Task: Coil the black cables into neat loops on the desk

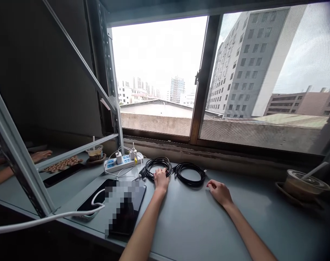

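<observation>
On the table, left hand (161,180) touches coiled cable (151,168).

Left hand (161,179) palm down, slightly spread; right hand (218,192) loosely curled, angled inward.

Bare left hand (161,179), bare right hand (220,193), narrow bare wrists (229,205), slim forearms (149,222)

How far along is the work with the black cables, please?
The left coil and right coil already look wound. The left hand rests on the former; the right hand, near the latter, holds nothing visible. No long black stretch lies loose, so perhaps only tidying is left.
</observation>
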Tool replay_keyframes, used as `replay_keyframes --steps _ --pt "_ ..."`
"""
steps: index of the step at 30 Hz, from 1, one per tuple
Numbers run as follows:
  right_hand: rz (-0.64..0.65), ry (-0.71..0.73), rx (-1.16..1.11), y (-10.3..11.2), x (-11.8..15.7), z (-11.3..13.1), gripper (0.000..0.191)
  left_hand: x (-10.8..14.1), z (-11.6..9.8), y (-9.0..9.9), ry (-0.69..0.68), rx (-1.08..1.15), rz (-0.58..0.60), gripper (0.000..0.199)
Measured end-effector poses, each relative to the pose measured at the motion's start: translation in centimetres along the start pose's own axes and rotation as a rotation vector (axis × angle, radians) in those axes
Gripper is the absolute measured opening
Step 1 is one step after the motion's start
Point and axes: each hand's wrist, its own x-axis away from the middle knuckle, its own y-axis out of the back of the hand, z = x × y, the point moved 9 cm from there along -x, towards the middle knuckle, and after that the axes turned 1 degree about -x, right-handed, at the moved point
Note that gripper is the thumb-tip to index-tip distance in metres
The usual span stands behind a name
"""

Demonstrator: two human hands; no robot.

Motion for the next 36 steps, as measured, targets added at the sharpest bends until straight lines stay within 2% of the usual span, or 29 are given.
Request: replay_keyframes --steps 2,10,13,15,20,23,25,28,30,33,36 --pt "0.008 -0.005 -0.004 0.0 -0.1 0.0 0.02 -0.5 0.2 0.3 -0.007 0.024 -0.019 0.017" --pt "0.063 -0.016 -0.03 -0.2 -0.2 0.4 0.025 -1.4 0.8 2.6 0.03 0.23 -0.204 0.032" --pt "0.051 -0.028 -0.059 0.0 -0.1 0.5 0.026 -1.3 1.3 5.1 0.059 0.316 -0.358 0.04" --pt "0.03 -0.04 -0.101 0.3 -0.2 0.5 0.026 -1.2 1.4 7.2 0.048 0.361 -0.446 0.038" --pt "-0.095 -0.112 -0.313 2.2 -0.3 1.4 0.022 -0.9 0.2 13.0 0.014 0.466 -0.555 0.037" --pt "-0.079 -0.066 -0.51 3.3 -0.2 4.5 0.039 -0.9 -2.0 16.2 0.01 0.555 -0.607 0.045" --pt "0.026 0.003 -0.634 3.8 -0.1 7.9 0.052 -1.2 -4.3 17.9 -0.005 0.641 -0.609 0.05" --pt "0.183 0.14 -0.786 5.3 0.0 13.7 0.057 -1.7 -8.0 19.9 -0.078 0.86 -0.584 0.052" --pt "0.199 0.217 -0.867 7.3 -0.4 17.0 0.056 -1.4 -9.8 21.3 -0.088 0.96 -0.627 0.053" --pt "0.155 0.278 -0.985 10.2 -1.5 20.5 0.053 -0.4 -11.2 23.0 -0.157 1.195 -0.694 0.057" --pt "0.161 0.265 -1.109 11.2 -2.3 22.8 0.055 0.1 -12.6 23.8 -0.298 1.363 -0.595 0.062"
